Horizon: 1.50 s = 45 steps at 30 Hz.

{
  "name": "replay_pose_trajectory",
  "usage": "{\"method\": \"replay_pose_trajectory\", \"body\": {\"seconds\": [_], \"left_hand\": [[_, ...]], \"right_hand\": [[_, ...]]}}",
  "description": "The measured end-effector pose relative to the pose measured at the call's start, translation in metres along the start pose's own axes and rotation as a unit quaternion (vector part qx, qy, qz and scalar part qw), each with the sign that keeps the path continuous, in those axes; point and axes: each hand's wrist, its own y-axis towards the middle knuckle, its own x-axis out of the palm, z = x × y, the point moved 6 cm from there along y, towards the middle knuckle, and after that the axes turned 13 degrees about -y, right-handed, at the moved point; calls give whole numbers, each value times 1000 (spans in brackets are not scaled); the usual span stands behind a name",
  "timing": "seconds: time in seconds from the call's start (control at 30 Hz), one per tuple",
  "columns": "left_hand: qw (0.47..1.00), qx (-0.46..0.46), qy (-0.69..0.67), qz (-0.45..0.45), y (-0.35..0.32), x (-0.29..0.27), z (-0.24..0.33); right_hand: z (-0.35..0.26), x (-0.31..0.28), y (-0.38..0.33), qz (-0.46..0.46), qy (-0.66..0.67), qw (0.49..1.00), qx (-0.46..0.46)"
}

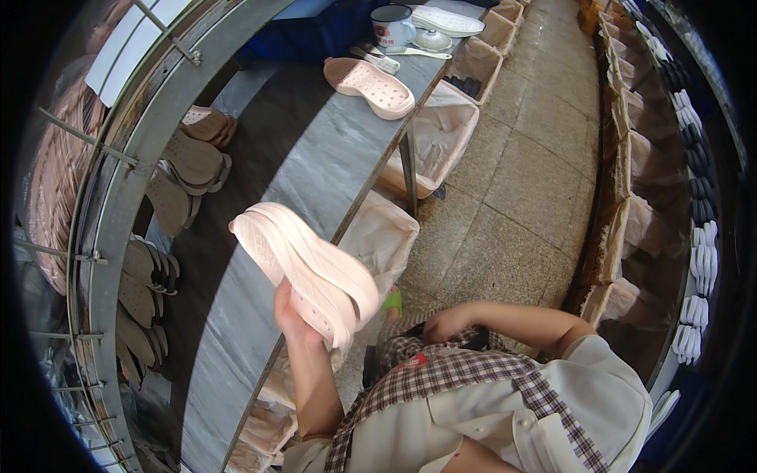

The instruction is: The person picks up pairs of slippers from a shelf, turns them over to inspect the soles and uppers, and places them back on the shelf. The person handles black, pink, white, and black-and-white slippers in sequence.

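Observation:
My left hand (pixel 298 318) is wrapped round the lower side of a small stack of pale pink shoe soles (pixel 311 272), held up over the front edge of the grey bench. The soles lie tilted one against another, with rows of small holes showing on one. My right hand (pixel 448 324) is curled closed against the checked apron (pixel 481 377) at my waist; its fingertips are hidden, and I cannot make out anything in it. Farther along the bench lies another pink sole (pixel 369 87), holes facing up, by a white-handled brush (pixel 377 59).
A dark conveyor belt (pixel 236 169) carries brown and grey soles (pixel 193 162) along the left. Lined crates (pixel 430 142) stand below the bench's right edge. An enamel mug (pixel 393 26) is at its far end. Across the tiled aisle (pixel 512 181), a rack holds white and dark soles (pixel 703 256).

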Motion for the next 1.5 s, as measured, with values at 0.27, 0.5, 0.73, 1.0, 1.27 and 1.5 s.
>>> {"method": "replay_pose_trajectory", "body": {"seconds": [0.27,0.5,0.73,1.0,1.27,1.5], "left_hand": [[998,-35,-12,-44,1,22,-24],[999,-28,8,-23,-6,25,-33],[999,-7,33,-2,-6,26,-38],[1000,0,-4,-17,-5,22,-15],[1000,16,25,1,1,1,9],[999,27,17,32,5,-19,31]], "right_hand": [[124,39,77,89,-221,943,231],[83,31,36,181,-299,914,208],[1,14,-10,257,-345,878,212],[-26,-67,-139,427,-243,824,282],[-84,-293,-267,795,0,605,-34],[-121,-397,-220,772,-96,628,25]]}}
